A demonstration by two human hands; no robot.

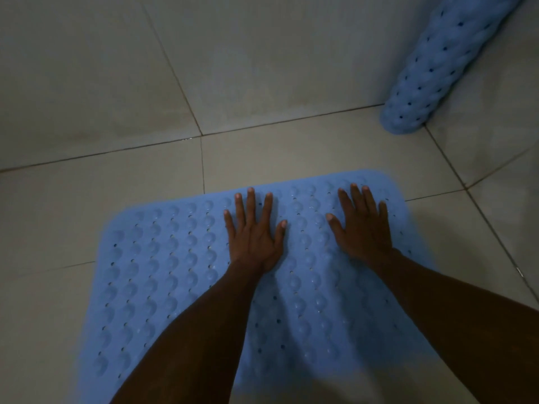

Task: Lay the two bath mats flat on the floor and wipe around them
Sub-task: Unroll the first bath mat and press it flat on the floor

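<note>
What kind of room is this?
Probably a bathroom: a tiled floor and tiled wall, a blue suction-cup bath mat under the left hand and right hand, and a rolled-up mat in the corner.

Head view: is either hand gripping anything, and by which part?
Nothing is gripped. The left hand and right hand press flat, fingers spread, on the blue suction-cup bath mat near its far edge.

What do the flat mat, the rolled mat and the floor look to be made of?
Flat mat: likely soft rubber or PVC, matte blue; rows of glossy suction-cup domes and small drain holes.
Rolled mat: apparently the same blue material, curled into a tube, so flexible; dark holes show.
Floor: probably glazed ceramic tile, pale grey-beige, with dark grout lines and a faint sheen.
</note>
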